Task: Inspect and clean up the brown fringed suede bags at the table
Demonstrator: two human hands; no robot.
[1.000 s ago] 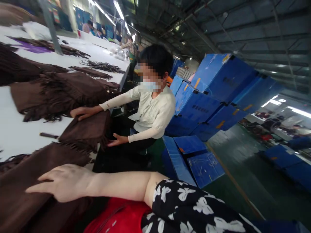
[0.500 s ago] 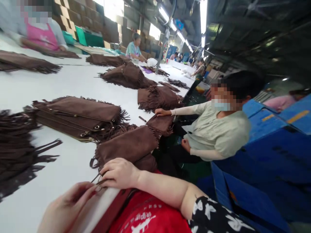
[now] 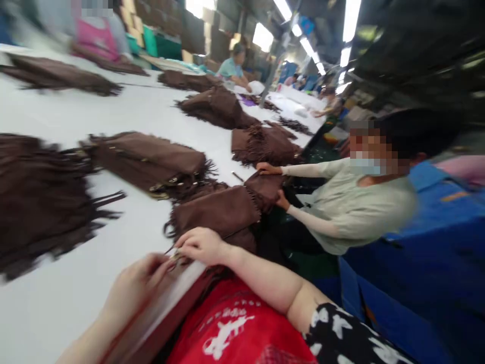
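Note:
My right hand [image 3: 200, 245] and my left hand [image 3: 134, 283] meet at the near edge of a white table [image 3: 76, 283]. Both pinch a small metal fitting and thin brown fringe strands between their fingertips. A brown suede fringed bag [image 3: 217, 212] lies just beyond my right hand. More brown material hangs over the table edge below my hands. The picture is blurred by motion.
Several other brown fringed bags [image 3: 151, 162] lie in piles across the table. A masked co-worker in a pale top [image 3: 348, 207] sits to the right with both hands on a brown bag [image 3: 267, 184]. Blue crates [image 3: 435, 242] stand behind. Other people work at the far side.
The view has swung left from the co-worker and blue crates onto the table. My right hand moved from lying flat on brown material to pinching strands together with my left hand.

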